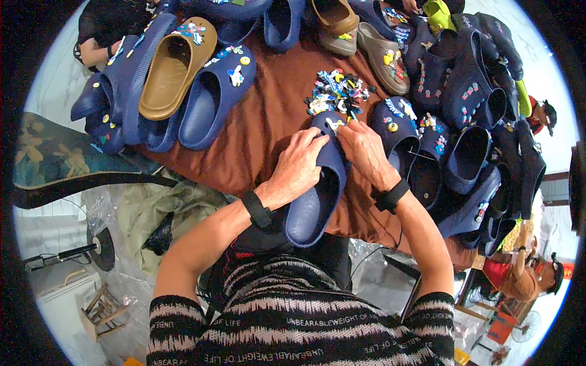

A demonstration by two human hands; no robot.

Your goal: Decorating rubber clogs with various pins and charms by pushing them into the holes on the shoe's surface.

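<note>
**A:** What do you have on the feed, starting from the left?

**B:** Far left I see a tan clog (174, 67) lying among navy clogs (213, 100), some with small coloured charms on their uppers. They all rest on a brown cloth (262, 134) that covers the table.

**A:** And the hands?

**B:** My left hand (299, 165) lies over the left side of the navy clog (320, 183) in the middle, fingers curled over its upper, grasping it. A black wristband (256, 209) sits on that wrist.

**A:** How does that clog look?

**B:** Dark blue, smooth, with rows of small round holes across the toe. Its open heel end points near, toward my chest, and the toe points far. One pale charm (334, 124) is set near the toe. The clog lies at the near edge of the cloth, between my two forearms.

**A:** The right hand?

**B:** My right hand (366, 152) rests on the right side of the same toe, fingertips bent down onto the upper just beside that charm. I cannot tell whether it pinches anything. It has a black wristband (390, 196) too.

**A:** Beyond them?

**B:** Just past the toe sits a heap of loose charms (337, 93), mixed blue, white and yellow. To the right, a crowd of more navy clogs (464, 152) is piled closely, several already wearing charms.
</note>
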